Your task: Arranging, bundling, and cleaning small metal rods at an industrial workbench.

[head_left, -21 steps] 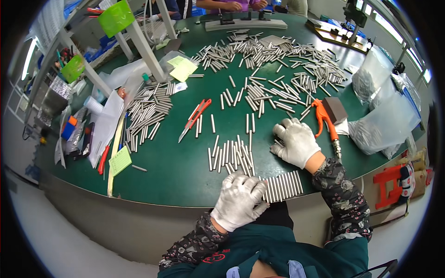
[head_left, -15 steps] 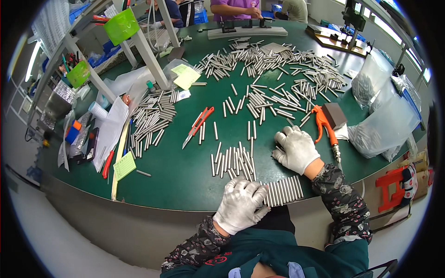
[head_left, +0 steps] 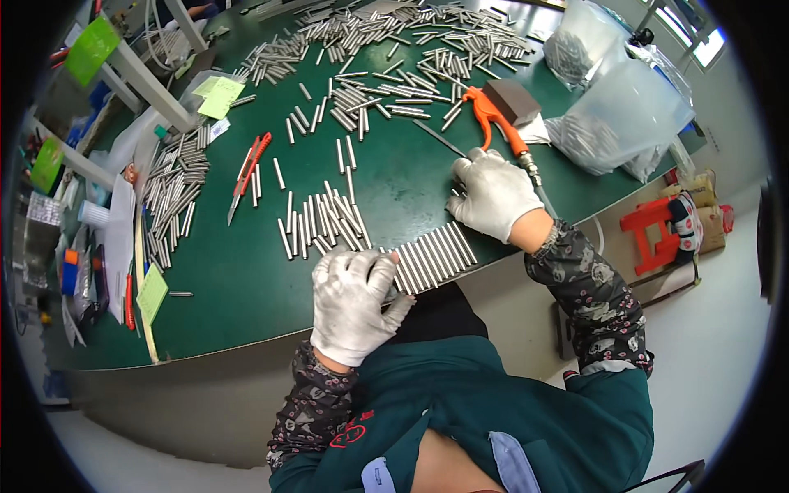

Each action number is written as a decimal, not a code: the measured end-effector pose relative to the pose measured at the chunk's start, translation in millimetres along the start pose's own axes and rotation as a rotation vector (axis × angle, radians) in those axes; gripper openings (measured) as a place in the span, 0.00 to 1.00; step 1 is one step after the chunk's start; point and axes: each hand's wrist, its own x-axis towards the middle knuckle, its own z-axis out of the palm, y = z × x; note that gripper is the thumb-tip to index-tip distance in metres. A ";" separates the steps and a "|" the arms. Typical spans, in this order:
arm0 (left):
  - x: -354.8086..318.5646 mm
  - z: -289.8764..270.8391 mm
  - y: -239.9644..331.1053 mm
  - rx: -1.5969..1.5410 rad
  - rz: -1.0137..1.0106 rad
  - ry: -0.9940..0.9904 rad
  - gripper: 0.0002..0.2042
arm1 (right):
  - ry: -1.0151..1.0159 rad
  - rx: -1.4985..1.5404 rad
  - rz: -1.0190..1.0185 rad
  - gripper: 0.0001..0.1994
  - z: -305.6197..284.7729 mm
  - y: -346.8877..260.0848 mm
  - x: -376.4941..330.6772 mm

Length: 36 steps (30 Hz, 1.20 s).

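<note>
A neat row of shiny metal pins [head_left: 432,258] lies side by side along the table's near edge. My left hand [head_left: 353,302], in a white glove, rests at the row's left end with its index fingertip against it; the thumb stands apart and nothing shows in its grip. Just beyond the row's right end is my gloved right hand [head_left: 495,197], its fingers curled round a thin dark metal strip [head_left: 440,137]. The strip pokes out past the fingers toward the far left; its other end is mostly hidden. A loose cluster of pins [head_left: 320,220] lies beyond my left hand.
On the green table [head_left: 246,287], an orange air gun [head_left: 497,123] lies by a brown block [head_left: 511,102]. A red utility knife [head_left: 251,174] is left of centre. Pin heaps [head_left: 362,37] spread at the back, and bags of pins [head_left: 620,115] stand at right.
The whole view has shifted and tilted, so the table sits higher and further left. My right hand has turned slightly, and more of the metal strip shows. My left hand stays at the row's end.
</note>
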 end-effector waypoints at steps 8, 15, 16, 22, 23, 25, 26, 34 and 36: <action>-7.8 5.8 0.5 0.006 -0.015 -0.029 0.27 | -0.090 0.122 0.063 0.16 -6.0 4.7 -38.3; -7.3 3.8 1.3 0.052 0.022 -0.004 0.27 | -0.214 0.122 -0.349 0.46 -15.6 29.5 -45.6; -7.0 3.9 1.1 0.083 0.049 0.023 0.26 | -0.208 0.125 -0.352 0.46 -10.7 31.1 -45.4; -5.5 3.3 2.6 0.085 0.045 -0.006 0.27 | -0.198 0.256 -0.413 0.42 -2.4 38.2 -43.2; -4.9 2.7 2.9 0.085 0.051 -0.001 0.26 | -0.199 0.262 -0.411 0.42 -1.4 40.4 -43.8; -4.3 1.8 3.6 0.093 0.050 -0.005 0.26 | -0.131 0.312 -0.463 0.40 0.5 45.5 -43.6; -4.2 1.4 3.7 0.100 0.048 -0.002 0.26 | -0.131 0.315 -0.459 0.40 0.5 47.1 -42.9; -4.6 3.3 3.9 0.115 0.060 0.001 0.26 | -0.107 0.316 -0.459 0.42 -3.6 58.4 -48.6; -7.4 5.4 1.8 0.091 0.034 -0.012 0.26 | -0.076 0.297 -0.436 0.42 -7.6 59.7 -48.9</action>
